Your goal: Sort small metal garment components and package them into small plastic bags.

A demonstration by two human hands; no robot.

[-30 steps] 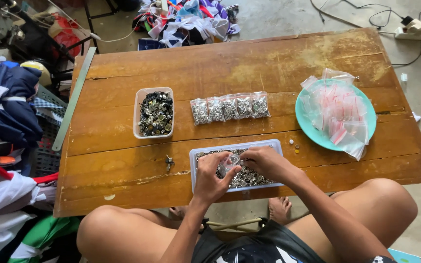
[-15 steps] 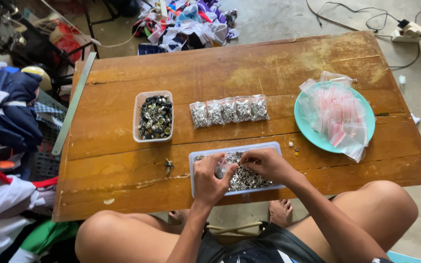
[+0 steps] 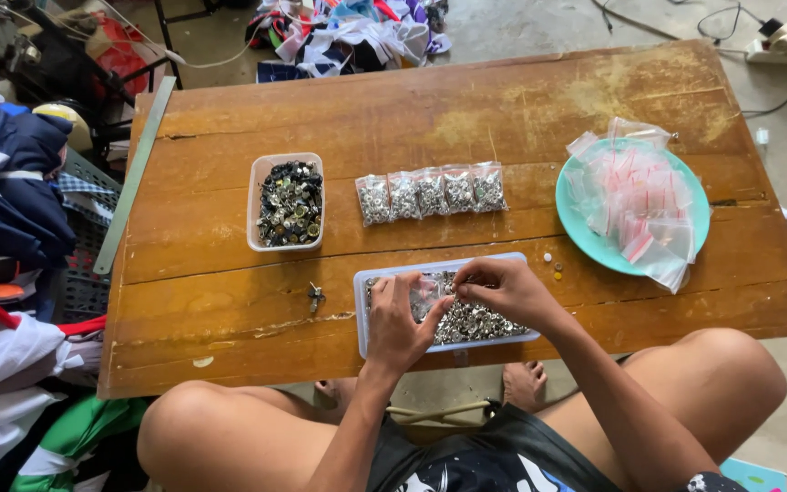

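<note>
Worn brown wood makes up the desk [image 3: 503,100], which fills most of the head view and carries everything else. On its right side sits a round teal plate [image 3: 576,223] heaped with empty clear zip bags [image 3: 635,196] that have red seal strips. Nearest the person, at the front edge, lies a shallow white rectangular tray [image 3: 362,314] filled with small shiny silver metal pieces. Further left and back stands a smaller white tub [image 3: 289,200] packed with darker, mixed metal pieces. Between tub and plate, a row of five filled bags [image 3: 432,193] lies side by side, each holding silver pieces. Over the tray, the left hand [image 3: 400,319] and the right hand [image 3: 503,290] meet around a small clear bag [image 3: 426,293], which looks crumpled and see-through; the left grip pinches it by fingers and thumb, while the right fingertips are pinched together at its upper edge, though whether they hold a metal piece cannot be told. A few tiny loose pieces [image 3: 553,264] lie just right of the tray.
</note>
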